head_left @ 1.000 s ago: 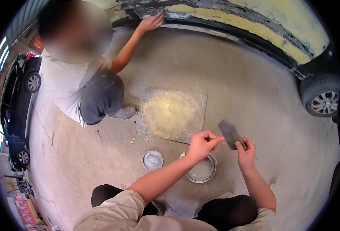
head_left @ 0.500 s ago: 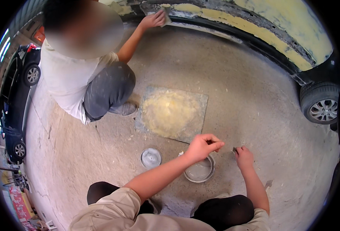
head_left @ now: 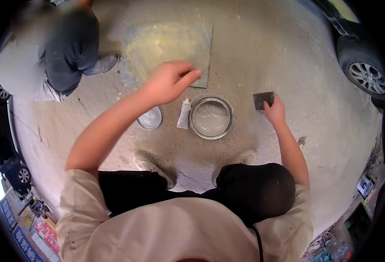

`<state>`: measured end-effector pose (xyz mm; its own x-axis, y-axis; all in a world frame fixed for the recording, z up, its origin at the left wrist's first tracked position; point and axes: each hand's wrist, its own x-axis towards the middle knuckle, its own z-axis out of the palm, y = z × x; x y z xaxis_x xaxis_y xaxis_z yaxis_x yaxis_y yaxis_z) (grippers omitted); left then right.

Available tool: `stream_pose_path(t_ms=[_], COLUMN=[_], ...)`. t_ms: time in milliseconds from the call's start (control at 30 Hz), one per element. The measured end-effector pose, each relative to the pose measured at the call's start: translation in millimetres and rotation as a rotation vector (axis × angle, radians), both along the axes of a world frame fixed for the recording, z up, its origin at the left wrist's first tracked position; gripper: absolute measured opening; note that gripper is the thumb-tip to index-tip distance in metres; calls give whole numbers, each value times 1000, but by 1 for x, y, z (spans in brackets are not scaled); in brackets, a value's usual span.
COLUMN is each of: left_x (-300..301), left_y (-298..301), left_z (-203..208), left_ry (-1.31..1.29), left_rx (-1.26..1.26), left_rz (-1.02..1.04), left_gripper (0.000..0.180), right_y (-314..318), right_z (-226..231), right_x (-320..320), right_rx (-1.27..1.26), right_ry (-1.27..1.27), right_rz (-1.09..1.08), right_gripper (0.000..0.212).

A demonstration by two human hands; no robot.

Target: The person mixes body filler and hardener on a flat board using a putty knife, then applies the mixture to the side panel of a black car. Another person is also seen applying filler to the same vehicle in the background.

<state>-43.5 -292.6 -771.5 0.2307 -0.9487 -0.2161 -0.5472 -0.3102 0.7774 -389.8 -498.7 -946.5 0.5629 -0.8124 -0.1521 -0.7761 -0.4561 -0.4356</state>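
My right hand (head_left: pixel 276 110) grips a dark, square putty scraper (head_left: pixel 262 101) by one edge, above the floor to the right of the can. My left hand (head_left: pixel 171 82) hangs over the near edge of a flat board (head_left: pixel 207 37) smeared with yellowish putty. Its fingers are curled, the thumb close to the index finger; whatever may be between them is hidden. Below it stands an open round metal can (head_left: pixel 211 137) with pale grey putty inside. A white squeeze tube (head_left: pixel 183 115) lies beside the can. Partly behind my left forearm is a round lid (head_left: pixel 150 118), greyish inside.
A co-worker in dark trousers (head_left: pixel 72 43) squats at the upper left, one shoe (head_left: pixel 104 63) near the board. A car wheel (head_left: pixel 365 72) stands at the upper right. My shoes (head_left: pixel 151 166) are on the concrete floor near the can. Another black car (head_left: pixel 15 161) is at the far left.
The view has tilted down and shifted. My left forearm no longer covers the can, and the tube shows fully. The scraper's flat face is now visible in my right hand.
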Motion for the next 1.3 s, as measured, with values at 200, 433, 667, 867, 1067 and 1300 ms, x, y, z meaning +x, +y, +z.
stream_pose_path(t_ms=[200, 433, 667, 867, 1067, 1300], left_x=[28, 45, 44, 67, 86, 89], left_y=[85, 139, 135, 164, 206, 218], left_z=[-26, -73, -78, -83, -87, -117], left_ry=[-101, -103, -112, -136, -105, -183], left_rx=[198, 348, 356, 344, 368, 395], left_rz=[-54, -53, -86, -22, 113, 29], left_gripper=[26, 29, 27, 27, 27, 30], right_y=[-14, 28, 37, 38, 34, 79], right_z=[33, 6, -32, 41, 111, 210], right_x=[1, 8, -31, 1, -2, 102], right_rx=[134, 162, 107, 920, 887, 222], right_ry=[283, 56, 145, -413, -244, -76], right_rz=[154, 60, 182, -460, -145, 1007], right_gripper=[28, 27, 28, 41, 43, 34])
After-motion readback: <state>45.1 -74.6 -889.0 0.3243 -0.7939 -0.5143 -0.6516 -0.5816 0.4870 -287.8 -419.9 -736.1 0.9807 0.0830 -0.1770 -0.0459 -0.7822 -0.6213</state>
